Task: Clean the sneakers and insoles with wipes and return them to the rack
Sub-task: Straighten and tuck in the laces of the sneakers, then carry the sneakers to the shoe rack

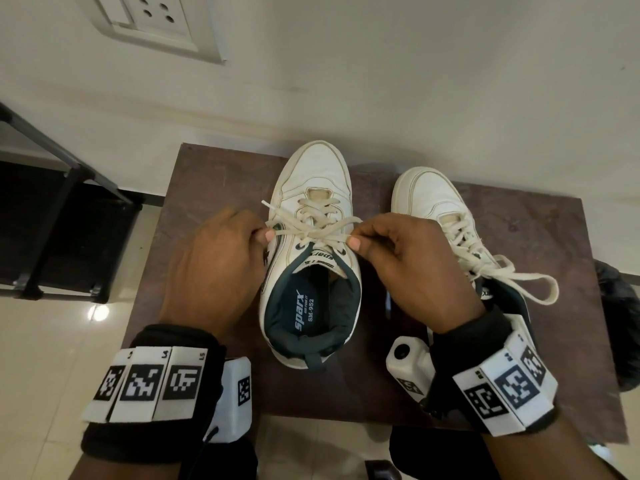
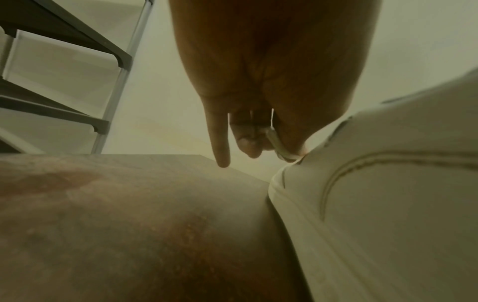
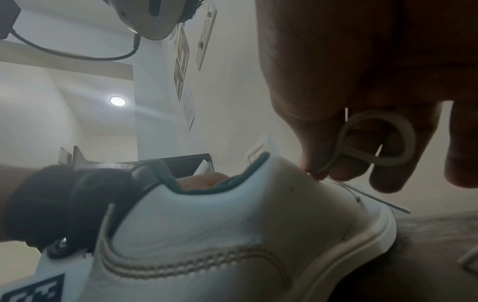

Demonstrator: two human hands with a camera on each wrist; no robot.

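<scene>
Two white sneakers on brown worktop [image 1: 214,174], toes away from the person. Left hand [image 1: 214,265] pinches one lace loop of the nearer sneaker [image 1: 311,251]; right hand [image 1: 412,268] pinches the other loop of its laces [image 1: 311,230], over the tongue. Insole [image 1: 304,310] sits inside. Second sneaker [image 1: 436,199] just right, laces loose. Black rack [image 1: 52,216] far left on the floor.

left hand [image 1: 214,268] pinching, right hand [image 1: 412,268] pinching
</scene>
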